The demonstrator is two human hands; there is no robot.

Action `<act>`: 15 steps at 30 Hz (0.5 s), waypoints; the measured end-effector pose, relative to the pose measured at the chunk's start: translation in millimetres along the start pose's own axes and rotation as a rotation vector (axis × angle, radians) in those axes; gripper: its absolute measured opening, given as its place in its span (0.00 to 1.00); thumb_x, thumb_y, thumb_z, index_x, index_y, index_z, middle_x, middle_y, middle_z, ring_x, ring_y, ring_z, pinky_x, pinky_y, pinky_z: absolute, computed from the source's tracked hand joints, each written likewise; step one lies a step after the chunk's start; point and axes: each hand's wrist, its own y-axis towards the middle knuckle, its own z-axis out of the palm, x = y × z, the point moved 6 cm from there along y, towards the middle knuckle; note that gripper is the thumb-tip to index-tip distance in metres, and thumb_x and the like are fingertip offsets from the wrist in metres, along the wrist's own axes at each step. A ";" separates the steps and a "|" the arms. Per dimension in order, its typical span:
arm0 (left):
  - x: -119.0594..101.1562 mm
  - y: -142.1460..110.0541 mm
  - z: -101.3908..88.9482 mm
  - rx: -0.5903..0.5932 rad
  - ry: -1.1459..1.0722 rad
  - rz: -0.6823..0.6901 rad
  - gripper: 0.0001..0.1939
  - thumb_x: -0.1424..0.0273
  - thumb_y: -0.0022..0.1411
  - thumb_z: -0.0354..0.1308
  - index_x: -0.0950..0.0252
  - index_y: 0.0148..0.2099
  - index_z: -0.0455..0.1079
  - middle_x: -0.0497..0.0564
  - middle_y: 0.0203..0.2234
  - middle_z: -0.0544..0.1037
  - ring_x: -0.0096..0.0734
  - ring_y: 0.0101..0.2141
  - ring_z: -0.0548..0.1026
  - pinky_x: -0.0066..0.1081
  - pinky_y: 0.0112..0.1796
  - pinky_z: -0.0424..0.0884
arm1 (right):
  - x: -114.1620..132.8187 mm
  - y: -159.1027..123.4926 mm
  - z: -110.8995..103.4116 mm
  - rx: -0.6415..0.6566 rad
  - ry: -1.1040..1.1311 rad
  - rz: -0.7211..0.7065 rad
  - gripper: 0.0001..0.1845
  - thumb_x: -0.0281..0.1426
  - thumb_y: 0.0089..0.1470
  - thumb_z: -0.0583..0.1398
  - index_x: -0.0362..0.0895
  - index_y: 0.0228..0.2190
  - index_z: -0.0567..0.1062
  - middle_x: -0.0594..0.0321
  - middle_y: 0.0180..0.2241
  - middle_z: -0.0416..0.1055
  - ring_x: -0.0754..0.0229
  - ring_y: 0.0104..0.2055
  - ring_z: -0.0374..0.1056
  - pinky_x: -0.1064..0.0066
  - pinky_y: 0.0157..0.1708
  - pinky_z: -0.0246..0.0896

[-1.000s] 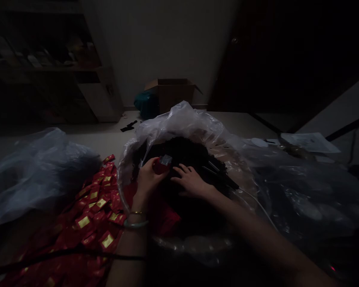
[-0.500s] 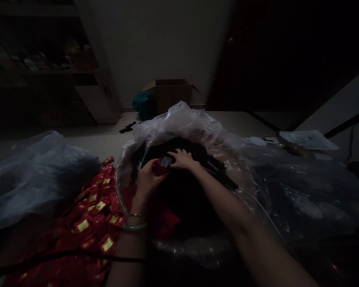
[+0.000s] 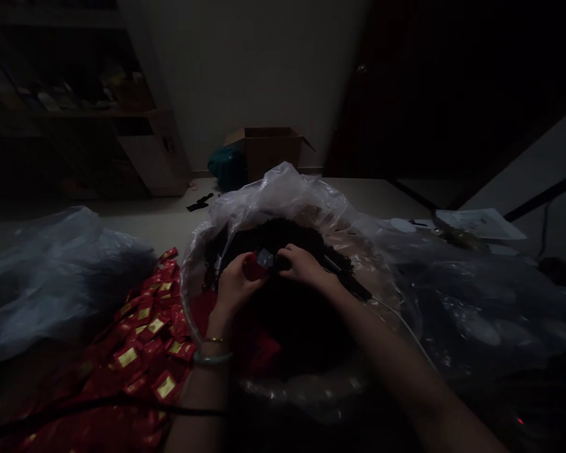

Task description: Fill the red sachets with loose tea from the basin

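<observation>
Head view: gripping red packet in curled left hand, over dark loose material in plastic-lined container; bunching right hand just right of packet, cannot tell whether around anything.

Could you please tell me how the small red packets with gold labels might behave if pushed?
Those red packets would probably slide apart, being loosely heaped. Their sheen suggests some slipperiness, and their small size suggests each is light.

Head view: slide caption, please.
Left hand holds a red packet over dark loose material in a plastic liner, right hand close by.
</observation>
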 end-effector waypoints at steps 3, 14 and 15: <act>0.3 0.3 0.2 0.005 0.008 -0.005 0.22 0.67 0.46 0.66 0.63 0.45 0.69 0.52 0.37 0.78 0.37 0.36 0.75 0.34 0.38 0.71 | -4.6 2.8 -22.6 -0.150 0.245 0.047 0.12 0.28 0.43 0.63 0.43 0.35 0.74 0.61 0.36 0.71 0.59 0.39 0.67 0.69 0.40 0.60; 1.1 0.1 0.5 0.013 -0.008 -0.040 0.22 0.69 0.46 0.64 0.64 0.47 0.68 0.52 0.37 0.78 0.36 0.36 0.76 0.34 0.37 0.71 | 57.9 9.5 -74.6 -0.141 0.350 -0.111 0.14 0.25 0.40 0.65 0.42 0.34 0.75 0.62 0.36 0.74 0.59 0.40 0.69 0.67 0.43 0.61; 1.6 0.1 0.5 0.011 -0.003 -0.045 0.23 0.71 0.46 0.64 0.64 0.47 0.68 0.52 0.37 0.78 0.37 0.37 0.76 0.34 0.38 0.71 | 60.8 9.9 -73.3 -0.139 0.344 -0.115 0.15 0.24 0.40 0.65 0.42 0.35 0.75 0.61 0.37 0.74 0.59 0.40 0.69 0.67 0.42 0.62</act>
